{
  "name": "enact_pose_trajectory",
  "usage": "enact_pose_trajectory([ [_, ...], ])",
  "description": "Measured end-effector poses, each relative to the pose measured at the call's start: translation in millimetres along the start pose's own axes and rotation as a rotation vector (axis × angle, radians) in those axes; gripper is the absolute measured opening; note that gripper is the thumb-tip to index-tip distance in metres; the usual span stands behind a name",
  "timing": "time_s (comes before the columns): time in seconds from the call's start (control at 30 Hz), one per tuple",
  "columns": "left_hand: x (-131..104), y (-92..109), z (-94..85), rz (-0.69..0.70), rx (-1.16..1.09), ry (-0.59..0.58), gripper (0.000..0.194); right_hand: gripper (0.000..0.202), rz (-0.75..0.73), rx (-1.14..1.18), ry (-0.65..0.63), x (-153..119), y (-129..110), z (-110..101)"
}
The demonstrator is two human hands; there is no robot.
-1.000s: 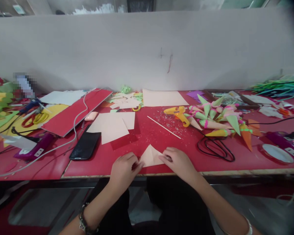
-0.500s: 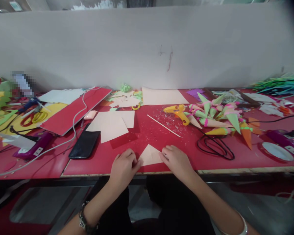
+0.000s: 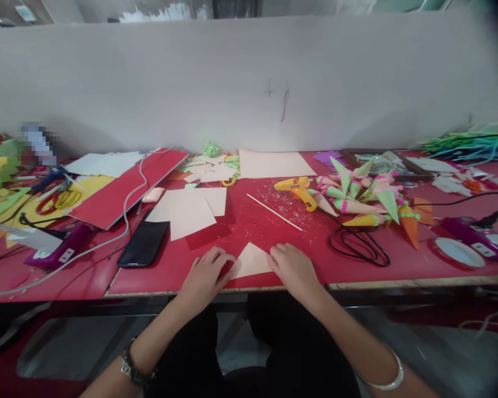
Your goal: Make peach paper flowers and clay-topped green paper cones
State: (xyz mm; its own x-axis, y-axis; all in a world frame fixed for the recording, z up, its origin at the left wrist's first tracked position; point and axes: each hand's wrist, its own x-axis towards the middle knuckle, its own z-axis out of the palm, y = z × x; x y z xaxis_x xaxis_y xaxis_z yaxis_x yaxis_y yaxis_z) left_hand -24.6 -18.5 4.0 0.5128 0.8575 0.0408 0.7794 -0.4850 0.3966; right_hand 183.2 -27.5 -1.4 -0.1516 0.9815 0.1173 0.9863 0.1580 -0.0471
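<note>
A small peach paper (image 3: 252, 261), folded to a point at the top, lies at the front edge of the red table (image 3: 240, 221). My left hand (image 3: 207, 273) pinches its left corner between thumb and curled fingers. On the other side, my right hand (image 3: 292, 268) has its fingers closed on the right corner. Beyond the paper lies a thin pale stick (image 3: 274, 212). Peach sheets (image 3: 182, 213) overlap to the left, partly over a black phone (image 3: 144, 243). A yellow glue gun (image 3: 297, 190) rests behind the stick on the right.
Paper cones (image 3: 361, 193) are heaped at the right, near a coiled black cable (image 3: 357, 249), a white dish (image 3: 458, 252) and a purple power strip (image 3: 481, 237). To the left are a red board (image 3: 128, 188), scissors (image 3: 58, 202), a white cable and another power strip (image 3: 60, 249).
The view has shifted slightly. Both hands stay at the folded paper's lower corners, with small finger movements; my left hand's fingers have moved slightly away from the paper's middle.
</note>
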Motion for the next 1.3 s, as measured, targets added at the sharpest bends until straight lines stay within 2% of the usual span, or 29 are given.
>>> enact_pose_trajectory([
  [0.13, 4, -14, -12.1, 0.179, -0.024, -0.158, 0.031, 0.023, -0.018, 0.004, 0.013, 0, 1, 2],
  [0.3, 12, -23, -26.0, 0.207, 0.036, -0.266, 0.036, 0.016, -0.069, -0.036, 0.077, -1, -2, -4],
  [0.4, 15, -22, -30.2, 0.201, 0.062, -0.305, 0.039, 0.024, -0.285, -0.074, 0.168, -5, -9, -9],
  [0.5, 15, -22, -30.5, 0.181, 0.083, -0.316, 0.040, 0.032, -0.573, 0.016, 0.173, -11, -18, -10],
  [0.6, 15, -23, -29.4, 0.186, 0.091, -0.315, 0.040, 0.033, -0.673, 0.119, 0.122, -15, -25, -6],
  [0.77, 15, -24, -30.3, 0.206, 0.078, -0.333, 0.041, 0.031, -0.641, 0.130, 0.078, -17, -22, -2],
  [1.1, 14, -26, -31.7, 0.219, 0.042, -0.344, 0.042, 0.036, -0.414, 0.196, 0.137, -38, 39, -4],
  [1.3, 15, -25, -33.5, 0.195, 0.033, -0.349, 0.043, 0.035, -0.336, 0.217, 0.156, -47, 46, -4],
])
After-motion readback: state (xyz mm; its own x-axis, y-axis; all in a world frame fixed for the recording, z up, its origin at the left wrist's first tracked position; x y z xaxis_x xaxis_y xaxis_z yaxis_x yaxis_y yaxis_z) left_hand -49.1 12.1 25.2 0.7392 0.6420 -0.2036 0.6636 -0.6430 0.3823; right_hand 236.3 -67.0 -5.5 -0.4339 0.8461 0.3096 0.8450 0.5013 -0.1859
